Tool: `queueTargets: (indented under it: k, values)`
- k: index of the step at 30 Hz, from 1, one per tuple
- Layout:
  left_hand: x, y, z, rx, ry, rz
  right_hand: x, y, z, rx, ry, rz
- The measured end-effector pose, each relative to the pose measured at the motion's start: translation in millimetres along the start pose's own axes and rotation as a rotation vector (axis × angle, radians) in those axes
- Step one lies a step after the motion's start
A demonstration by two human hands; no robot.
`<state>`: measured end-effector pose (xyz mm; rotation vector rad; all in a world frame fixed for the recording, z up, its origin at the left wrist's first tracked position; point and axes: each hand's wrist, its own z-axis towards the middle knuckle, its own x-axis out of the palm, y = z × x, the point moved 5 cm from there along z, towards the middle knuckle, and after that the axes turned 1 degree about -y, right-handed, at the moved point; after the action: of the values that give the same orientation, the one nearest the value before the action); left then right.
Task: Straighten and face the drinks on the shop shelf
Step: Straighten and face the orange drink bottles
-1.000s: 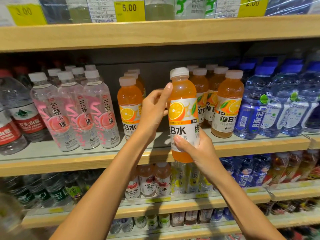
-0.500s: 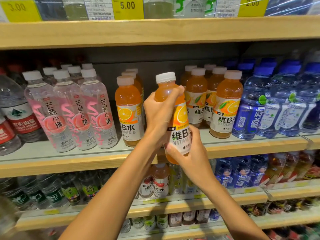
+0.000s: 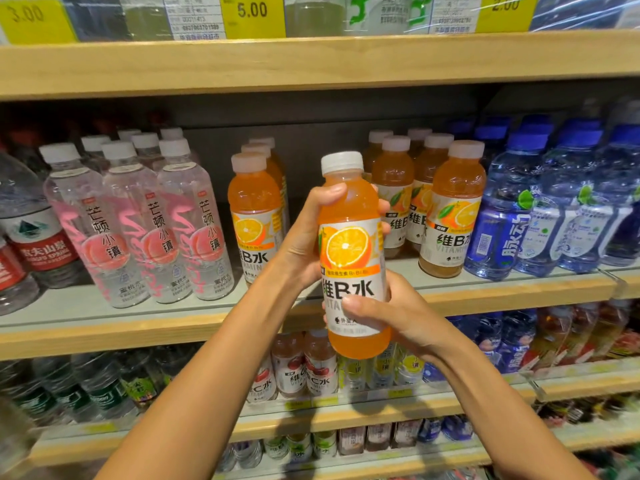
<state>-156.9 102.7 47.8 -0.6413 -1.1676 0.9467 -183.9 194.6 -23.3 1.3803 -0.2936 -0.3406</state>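
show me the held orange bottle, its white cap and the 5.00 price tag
held orange bottle [image 3: 346, 245], head view, on the orange slice of its label
white cap [image 3: 342, 163], head view, middle of its side
5.00 price tag [image 3: 252, 11], head view, on the printed digits

I had the orange drink bottle [image 3: 353, 258] upright in the air before the shelf [image 3: 104, 327], white cap on, orange-slice label facing me. Matching bottles [image 3: 453, 209] stood in rows behind it.
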Motion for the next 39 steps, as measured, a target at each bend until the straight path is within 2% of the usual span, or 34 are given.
queueTargets:
  k: [3,9,10,12,14,17,18,20,22,26,34,39]
  values:
    - [-4.5,2.6,-1.1,-0.001,-0.052,0.124,-2.0,-4.7,0.3,-0.052,-0.074,-0.044]
    - [-37.5,8.1,-29.7,0.167,-0.428,0.426,-22.2,-3.5,7.5,-0.121,-0.188,-0.127]
    - [-43.4,11.3,-39.3,0.211,-0.471,0.509,-26.7,-1.9,10.1,-0.133,-0.208,-0.145]
    - [-52.5,19.7,-59.5,0.299,-0.499,0.831,-35.2,0.2,17.7,-0.154,-0.243,-0.176]
    - [-58.5,28.2,-75.1,0.387,-0.455,1.282,-41.9,1.0,28.9,-0.165,-0.281,-0.213]
    - [-61.6,38.9,-80.0,0.550,-0.218,1.943,-44.8,-3.8,50.2,-0.170,-0.313,-0.240]
    - [-62.6,42.6,-78.8,0.601,-0.110,2.106,-44.8,-8.6,57.8,-0.163,-0.317,-0.226]
    - [-66.7,50.0,-76.3,0.658,0.073,2.278,-43.6,-20.2,72.3,-0.141,-0.323,-0.197]
    - [-70.6,55.5,-76.3,0.706,0.152,2.341,-42.0,-29.0,85.8,-0.117,-0.335,-0.177]
    - [-74.3,60.0,-79.2,0.780,0.150,2.357,-37.9,-40.4,109.1,-0.095,-0.327,-0.142]
    - [-73.2,58.4,-79.6,0.761,0.140,2.318,-29.0,-41.2,145.8,-0.095,-0.361,-0.142]
    - [-72.9,58.1,-80.4,0.749,0.141,2.301,-22.1,-42.9,158.6,-0.029,-0.369,-0.216]
